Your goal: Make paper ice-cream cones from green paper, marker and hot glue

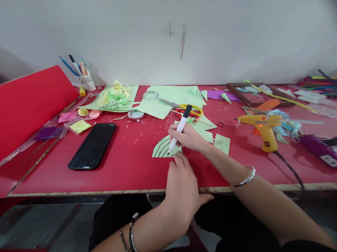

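Note:
My right hand grips a white marker with a black cap end pointing up. The marker's tip meets a small pale green piece of paper with a curved upper edge and several dark curved lines drawn on it. Below it, my left hand rests its fingertips on the paper's lower right part, with the thumb stretched out to the right at the table edge. My hands cover the right part of the paper. Small green paper scraps lie just right of my right hand.
A black phone lies to the left. Behind are scissors, green sheets and a cup of pens. At right are a yellow glue gun with its light on and a purple power strip. A red board stands far left.

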Demonstrator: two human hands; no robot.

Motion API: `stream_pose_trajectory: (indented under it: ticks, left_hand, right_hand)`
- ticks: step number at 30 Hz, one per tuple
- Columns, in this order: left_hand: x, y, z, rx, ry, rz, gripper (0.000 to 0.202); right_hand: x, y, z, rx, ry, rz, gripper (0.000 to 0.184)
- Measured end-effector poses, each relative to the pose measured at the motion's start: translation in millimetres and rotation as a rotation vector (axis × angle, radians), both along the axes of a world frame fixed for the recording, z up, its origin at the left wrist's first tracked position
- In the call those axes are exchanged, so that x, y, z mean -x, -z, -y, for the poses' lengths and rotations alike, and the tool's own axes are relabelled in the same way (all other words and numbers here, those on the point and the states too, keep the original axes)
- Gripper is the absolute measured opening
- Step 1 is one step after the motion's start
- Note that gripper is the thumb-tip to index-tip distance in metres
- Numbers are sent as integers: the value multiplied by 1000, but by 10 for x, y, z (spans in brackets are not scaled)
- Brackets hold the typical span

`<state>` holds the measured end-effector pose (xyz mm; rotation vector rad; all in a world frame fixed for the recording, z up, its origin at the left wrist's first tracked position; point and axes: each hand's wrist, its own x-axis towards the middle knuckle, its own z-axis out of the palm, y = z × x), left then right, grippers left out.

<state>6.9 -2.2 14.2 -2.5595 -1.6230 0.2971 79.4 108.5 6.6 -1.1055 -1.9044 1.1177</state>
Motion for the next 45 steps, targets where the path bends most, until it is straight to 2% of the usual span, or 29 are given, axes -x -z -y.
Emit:
stream_pose_trajectory:
  ticks: [6,19,30,35,40,45]
  left_hand:
    - [-5,14,-14,-11,5,-2,92]
    - [-24,7,-8,12,7,-27,91]
    - [10,-10,-20,-9,36,-20,78]
    - [8,-17,-25,-18,17,-5,81]
    - [-29,2,0,-4,-17,22,89]
    - [-61,54,21,-37,-25,21,89]
  right_hand:
    - [9,32,8,-17,-63,48,24]
    - [-45,-53,-10,-238,93,197,26]
    - [-85,-78,-50,-310,218,389,28]
    - [-116,-69,-69,-294,268,454,30]
    - [-138,-92,-66,-293,273,399,29]
    - [-84,-102,2,-179,109,164,26]
